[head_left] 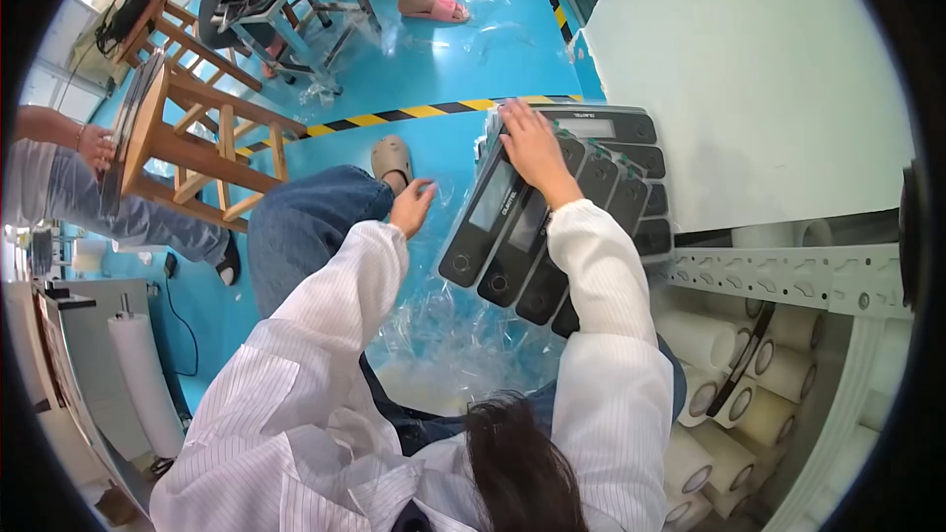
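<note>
On the right, several long black panels (520,241), each with a grey window and a round mark near one end, lie fanned out in overlapping layers. My right hand (532,150) rests on the far end of the leftmost panels, fingers stretched out flat over them. Above my left knee hovers my left hand (412,209), apart from the panels, its fingertips drawn together. A faint clear sheet seems to show beside those fingertips; whether they pinch it is too fine to make out. Crumpled clear film (443,340) covers the floor between my legs.
White rolls (705,389) fill a rack under a perforated metal rail (778,274) at right. A large white panel (749,89) stands behind it. Wooden stools (212,148) are at left, near a seated person's hand (96,148). Another person works at a metal-legged stand (286,0) farther back.
</note>
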Demonstrator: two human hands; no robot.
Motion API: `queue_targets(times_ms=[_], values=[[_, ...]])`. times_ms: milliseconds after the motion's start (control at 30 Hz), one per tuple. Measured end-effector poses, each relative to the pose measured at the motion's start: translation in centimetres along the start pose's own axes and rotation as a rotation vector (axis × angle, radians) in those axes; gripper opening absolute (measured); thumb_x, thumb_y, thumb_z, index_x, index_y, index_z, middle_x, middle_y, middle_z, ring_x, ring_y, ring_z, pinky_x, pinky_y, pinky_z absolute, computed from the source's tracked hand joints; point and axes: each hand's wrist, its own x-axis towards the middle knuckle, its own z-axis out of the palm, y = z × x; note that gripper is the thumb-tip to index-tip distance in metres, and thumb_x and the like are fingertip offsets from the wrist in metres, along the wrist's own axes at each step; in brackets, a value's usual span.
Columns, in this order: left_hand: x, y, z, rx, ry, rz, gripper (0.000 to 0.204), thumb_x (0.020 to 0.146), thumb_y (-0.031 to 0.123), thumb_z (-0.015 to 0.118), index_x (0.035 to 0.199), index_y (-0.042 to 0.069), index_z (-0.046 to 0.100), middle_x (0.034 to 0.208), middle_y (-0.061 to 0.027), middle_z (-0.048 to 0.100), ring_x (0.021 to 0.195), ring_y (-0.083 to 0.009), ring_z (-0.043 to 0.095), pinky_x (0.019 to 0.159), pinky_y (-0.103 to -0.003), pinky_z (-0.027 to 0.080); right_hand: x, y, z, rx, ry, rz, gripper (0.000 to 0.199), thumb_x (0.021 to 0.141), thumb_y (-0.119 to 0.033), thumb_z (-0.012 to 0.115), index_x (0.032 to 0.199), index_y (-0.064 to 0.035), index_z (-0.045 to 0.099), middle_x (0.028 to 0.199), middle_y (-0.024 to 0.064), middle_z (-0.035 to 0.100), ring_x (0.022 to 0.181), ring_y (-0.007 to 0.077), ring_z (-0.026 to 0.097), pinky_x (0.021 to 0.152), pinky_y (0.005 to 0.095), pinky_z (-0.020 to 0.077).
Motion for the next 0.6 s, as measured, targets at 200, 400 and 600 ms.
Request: queue_targets(times_ms=[200,400,600], values=[[-2.8,11.5,3.9,0.083,-0.236,-0.036,0.091,0.073,0.038,0.081,0.143,0.004,0.033,0.093,-0.0114,0.062,0.061,-0.0163,0.058,0.062,-0.029,0.049,-3.1,3.6,0.5,0.05,-0.155,-0.091,0.049,0.093,-0.026,0.053,0.139,-0.0117,0.042,0.145,0.0063,0.04,0.135,0.0235,0.035,0.111,0.043,0.0271],[-3.1,12.0,4.5,0.134,-0.148,-0.017,0.088,0.069,0.037,0.083,0.138,0.003,0.04,0.079,-0.0145,0.063,0.073,-0.0247,0.059,0.069,-0.035,0.046,-12.5,8.7,-7.5,0.045,-0.298,0.029,0.045,0.088,-0.01,0.056,0.132,-0.0117,0.05,0.14,0.0073,0.047,0.128,0.0258,0.044,0.105,0.0418,0.0355],[-2.8,10.3,5.0,0.114,-0.133,-0.02,0.084,0.069,0.037,0.082,0.135,0.002,0.043,0.077,-0.0141,0.062,0.076,-0.0249,0.059,0.071,-0.035,0.045,-1.8,3.7,-1.0,0.177,0.034,0.096,0.039,0.088,-0.012,0.056,0.127,-0.0073,0.053,0.135,0.0103,0.051,0.125,0.0291,0.047,0.104,0.0426,0.0371]])
